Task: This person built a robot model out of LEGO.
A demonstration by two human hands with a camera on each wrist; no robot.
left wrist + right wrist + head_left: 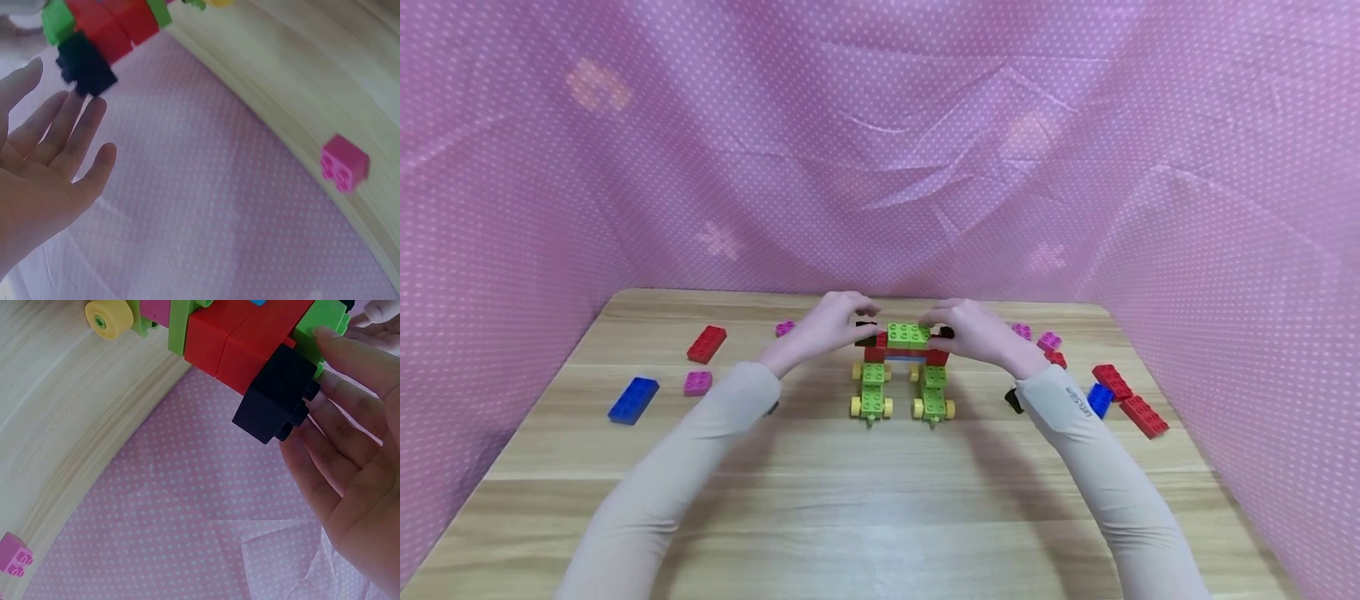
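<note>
Backdrop: pink dotted cloth around wooden table (880, 500).
Model: brick build (906, 367) mid-table, on two wheeled green bases.
Left hand (827, 329): fingers straight, touching left black brick (84, 62).
Right hand (973, 329): fingers straight against right black brick (275, 400).
Risk: uneven pressing likely rolls wheels, pops black bricks off.
Count: two hands, two black bricks, two blue loose bricks.

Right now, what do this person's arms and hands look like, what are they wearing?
Both arms are covered to the wrist in snug, light beige sleeves. The right sleeve has small dark lettering near the cuff; the left sleeve looks plain. Left hand and right hand are bare: no gloves.
</note>
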